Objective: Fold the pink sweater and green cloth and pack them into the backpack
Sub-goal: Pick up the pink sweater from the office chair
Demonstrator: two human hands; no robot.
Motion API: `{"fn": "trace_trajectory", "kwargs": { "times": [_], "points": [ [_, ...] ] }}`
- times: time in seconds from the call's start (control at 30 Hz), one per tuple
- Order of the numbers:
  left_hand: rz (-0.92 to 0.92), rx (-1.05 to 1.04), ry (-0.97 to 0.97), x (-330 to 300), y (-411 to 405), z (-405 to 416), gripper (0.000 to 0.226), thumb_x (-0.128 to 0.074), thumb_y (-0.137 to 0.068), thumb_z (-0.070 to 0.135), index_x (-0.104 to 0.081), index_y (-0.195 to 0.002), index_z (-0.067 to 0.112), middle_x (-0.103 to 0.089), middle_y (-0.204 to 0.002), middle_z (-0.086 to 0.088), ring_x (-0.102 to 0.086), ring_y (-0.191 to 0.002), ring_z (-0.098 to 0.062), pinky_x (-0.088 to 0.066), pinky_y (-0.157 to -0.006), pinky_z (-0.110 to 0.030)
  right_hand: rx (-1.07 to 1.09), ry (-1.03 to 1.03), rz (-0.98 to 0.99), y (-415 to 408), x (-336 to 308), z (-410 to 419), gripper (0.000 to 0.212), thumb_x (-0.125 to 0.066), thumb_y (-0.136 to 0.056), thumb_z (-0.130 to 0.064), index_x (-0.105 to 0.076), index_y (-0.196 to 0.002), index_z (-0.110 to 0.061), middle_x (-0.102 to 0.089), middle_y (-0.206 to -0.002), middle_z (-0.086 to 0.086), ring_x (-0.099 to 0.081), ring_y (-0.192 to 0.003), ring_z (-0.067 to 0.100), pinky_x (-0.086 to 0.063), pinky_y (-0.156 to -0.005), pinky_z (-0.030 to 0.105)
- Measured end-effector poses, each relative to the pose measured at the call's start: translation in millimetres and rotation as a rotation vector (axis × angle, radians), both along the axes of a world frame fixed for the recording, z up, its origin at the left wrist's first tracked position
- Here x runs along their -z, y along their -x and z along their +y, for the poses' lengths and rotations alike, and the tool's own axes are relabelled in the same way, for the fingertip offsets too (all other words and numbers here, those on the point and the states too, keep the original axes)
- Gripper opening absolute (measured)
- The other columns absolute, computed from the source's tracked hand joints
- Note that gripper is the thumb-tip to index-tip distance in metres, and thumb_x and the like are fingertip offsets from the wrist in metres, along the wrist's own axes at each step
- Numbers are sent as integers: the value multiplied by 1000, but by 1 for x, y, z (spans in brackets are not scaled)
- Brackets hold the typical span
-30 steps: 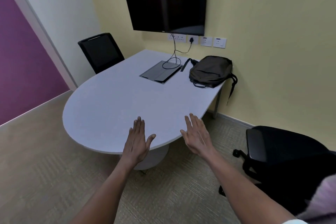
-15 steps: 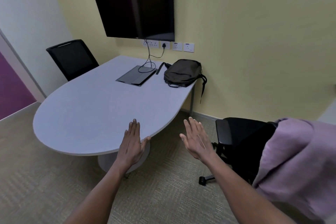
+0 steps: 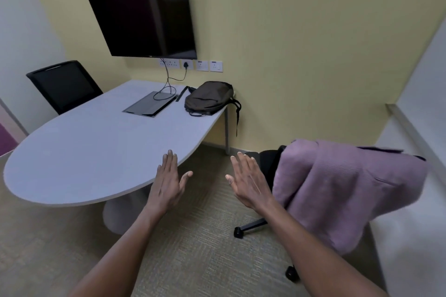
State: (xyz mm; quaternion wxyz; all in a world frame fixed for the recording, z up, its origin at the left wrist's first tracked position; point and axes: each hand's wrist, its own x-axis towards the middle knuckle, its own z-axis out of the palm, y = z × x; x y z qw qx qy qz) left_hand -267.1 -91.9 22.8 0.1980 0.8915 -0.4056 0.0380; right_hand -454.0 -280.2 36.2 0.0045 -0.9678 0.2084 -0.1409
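In the head view, both arms are seen stretched forward, backs of the hands up. The left hand (image 3: 169,182) is held flat with its fingers straight and pressed together and the thumb spread to the side; nothing is gripped by it. Its fingertips are seen over the near rounded edge of the table (image 3: 79,152), though contact with the tabletop cannot be judged. The right hand (image 3: 248,182) is likewise held flat, fingers straight and slightly fanned, thumb out, with nothing in it. It is placed over the carpeted floor (image 3: 193,248), between the table edge and the chair.

The pink sweater (image 3: 342,190) is draped over the back of a black office chair (image 3: 268,164) at the right, just beside the right forearm and not touched by either hand. Its folds hang down over the chair, whose wheeled base (image 3: 251,225) is visible below.

The backpack (image 3: 208,99), dark brown, is laid on the far right corner of the table, close to the yellow wall, with a strap hanging off the table edge. It is well apart from both hands. The green cloth is not seen in this view.

A flat dark panel (image 3: 149,105) is set into the tabletop just left of the backpack, with a cable running up to wall sockets (image 3: 190,64). A dark screen (image 3: 142,19) is mounted on the wall above, and a second black chair (image 3: 64,84) stands at the far left side of the table.
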Motion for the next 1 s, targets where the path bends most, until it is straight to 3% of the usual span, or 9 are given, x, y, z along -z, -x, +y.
{"fn": "trace_trajectory", "kwargs": {
  "times": [0.23,0.43,0.73,1.0],
  "points": [
    [-39,40,44,-17,66,-35,84,-19,-96,67,0,-158,13,11,-164,-3,12,-151,-17,-3,-123,-39,44,53,-42,61,0,-27,63,-29,-100,-47,-34,-148,-7,-39,-150,22,-39,-138,34,-26,-118,47],
    [-76,100,67,-33,101,-64,84,-21,-96,66,-1,-158,12,10,-165,-4,11,-151,-16,1,-121,-34,132,67,-107,99,-4,-42,63,-26,-100,-47,-38,-145,-5,-47,-143,22,-44,-133,34,-31,-117,48],
    [-77,200,49,-36,128,-112,85,-21,-97,66,-2,-158,10,9,-165,-6,10,-152,-18,-5,-125,-40,325,76,-162,142,-11,-70,59,-25,-100,-45,-41,-141,-5,-47,-142,21,-46,-129,36,-32,-114,48],
    [41,318,78,-45,150,-157,84,-22,-97,66,-1,-158,12,9,-164,-3,10,-151,-15,-2,-124,-39,536,71,-181,181,-20,-96,55,-33,-100,-45,-42,-140,-9,-46,-141,20,-47,-123,37,-41,-104,49]
  ]
}}
